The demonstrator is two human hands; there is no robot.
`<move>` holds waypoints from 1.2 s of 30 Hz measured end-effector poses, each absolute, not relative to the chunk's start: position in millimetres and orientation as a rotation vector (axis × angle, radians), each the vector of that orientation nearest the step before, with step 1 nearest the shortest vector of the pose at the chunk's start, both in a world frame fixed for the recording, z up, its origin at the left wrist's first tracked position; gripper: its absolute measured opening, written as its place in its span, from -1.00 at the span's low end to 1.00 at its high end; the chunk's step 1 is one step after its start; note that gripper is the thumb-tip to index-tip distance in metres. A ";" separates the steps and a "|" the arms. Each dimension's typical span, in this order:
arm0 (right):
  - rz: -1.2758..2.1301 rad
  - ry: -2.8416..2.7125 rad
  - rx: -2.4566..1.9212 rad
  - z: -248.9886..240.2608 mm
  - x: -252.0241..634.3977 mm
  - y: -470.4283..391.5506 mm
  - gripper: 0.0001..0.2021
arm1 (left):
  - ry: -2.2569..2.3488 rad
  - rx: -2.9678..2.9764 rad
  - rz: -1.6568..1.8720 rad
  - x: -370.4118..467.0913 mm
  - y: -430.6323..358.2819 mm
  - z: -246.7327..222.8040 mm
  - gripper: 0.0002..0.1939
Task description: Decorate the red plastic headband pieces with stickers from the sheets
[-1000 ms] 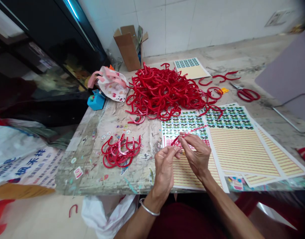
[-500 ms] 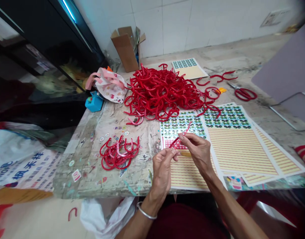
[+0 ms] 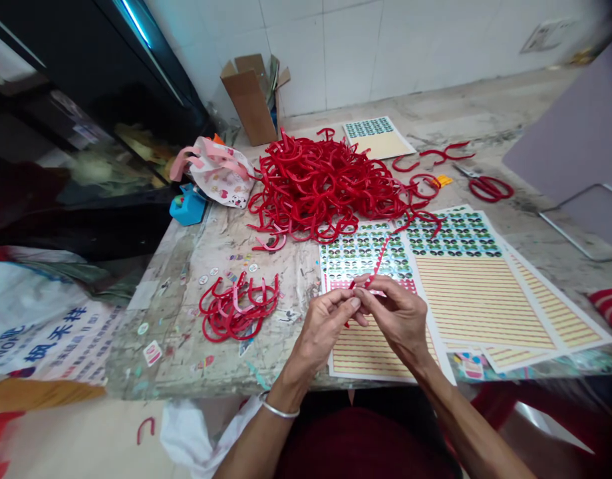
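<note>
Over a sticker sheet [image 3: 353,349], my two hands meet with their fingertips pinched close together. My left hand [image 3: 330,322] is closed on a thin red curved band, mostly hidden by the fingers. Between the fingers of my right hand [image 3: 396,316] is a red strip with pale dots [image 3: 380,258], which reaches up and away over the sheet. The sheet has rows of green and dark printed shapes at its top and bare yellow lined backing below. Left of my hands lies a small heap of red curved bands [image 3: 241,309]. Beyond stands a large pile of such bands [image 3: 326,183].
Red-handled scissors [image 3: 490,188] lie at the right, behind more sticker sheets [image 3: 485,306]. A blue tape dispenser [image 3: 187,206], a printed pouch [image 3: 223,173] and an open cardboard box [image 3: 251,103] stand at the back left. One band [image 3: 146,429] is on the floor.
My hands have come together so the fingertips meet. The dotted strip has swung more upright and reaches farther from my right hand. The heaps look unchanged.
</note>
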State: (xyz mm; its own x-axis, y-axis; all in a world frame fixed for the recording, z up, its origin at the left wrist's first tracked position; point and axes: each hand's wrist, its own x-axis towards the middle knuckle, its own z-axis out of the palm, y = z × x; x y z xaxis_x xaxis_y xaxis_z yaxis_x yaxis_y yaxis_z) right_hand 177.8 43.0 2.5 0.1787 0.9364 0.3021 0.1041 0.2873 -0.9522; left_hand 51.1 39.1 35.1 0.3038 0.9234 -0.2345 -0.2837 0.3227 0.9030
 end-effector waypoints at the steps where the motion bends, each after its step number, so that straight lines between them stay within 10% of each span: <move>1: 0.807 -1.255 -1.133 2.5 179.0 42.6 -0.90 | 0.889 0.860 0.935 51.5 39.3 35.4 -0.75; 36: 1.004 -1.172 -1.154 1.7 188.3 35.4 -0.95 | 0.926 1.141 0.850 51.7 25.7 24.9 -0.76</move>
State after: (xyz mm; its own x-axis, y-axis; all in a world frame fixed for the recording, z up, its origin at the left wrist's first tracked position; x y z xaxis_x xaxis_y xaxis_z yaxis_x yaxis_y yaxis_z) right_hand 188.3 35.4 1.7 0.1349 0.9796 0.1490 0.0030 0.1500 -0.9887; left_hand 51.7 25.7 24.9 0.3822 0.9098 -0.1621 -0.0837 0.2087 0.9744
